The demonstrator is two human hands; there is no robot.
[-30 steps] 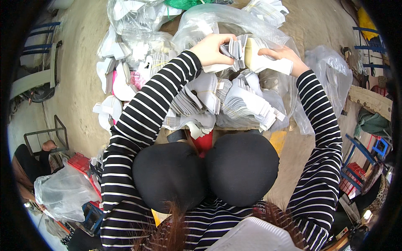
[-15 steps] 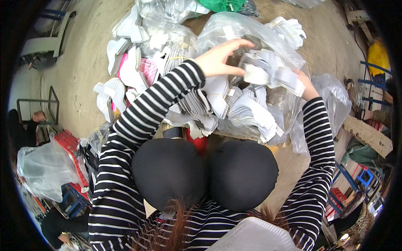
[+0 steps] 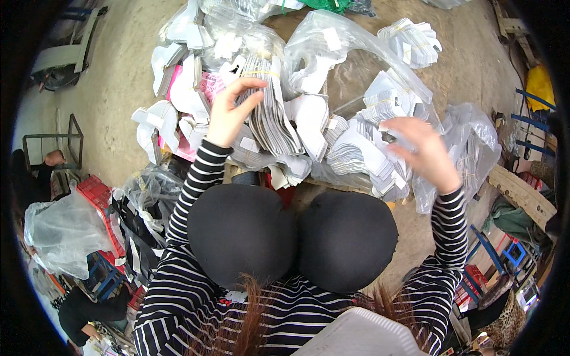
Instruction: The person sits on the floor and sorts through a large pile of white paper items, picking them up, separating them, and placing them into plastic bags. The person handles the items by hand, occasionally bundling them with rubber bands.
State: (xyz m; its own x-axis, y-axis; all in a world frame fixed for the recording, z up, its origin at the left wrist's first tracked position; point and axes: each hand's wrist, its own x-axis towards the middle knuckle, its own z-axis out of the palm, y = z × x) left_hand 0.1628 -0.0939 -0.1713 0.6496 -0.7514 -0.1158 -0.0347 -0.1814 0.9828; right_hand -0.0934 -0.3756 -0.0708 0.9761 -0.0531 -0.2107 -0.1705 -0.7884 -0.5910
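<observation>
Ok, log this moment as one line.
left hand: open, by rubber-banded cut-piece stack | right hand: open, by fanned cut-piece stack | alongside: clear plastic bag

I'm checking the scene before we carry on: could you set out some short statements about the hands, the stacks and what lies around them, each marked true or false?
1. The left hand is beside a stack of pale pieces. True.
2. A yellowish band crosses that stack. True.
3. The right hand is clenched into a fist. False: its thumb and fingers stand apart.
4. The green netting lies against the knees. False: it is at the view's top edge.
5. Something pink lies to the left of that stack. True.
6. The sleeves are plain white. False: they are black with white stripes.
</observation>
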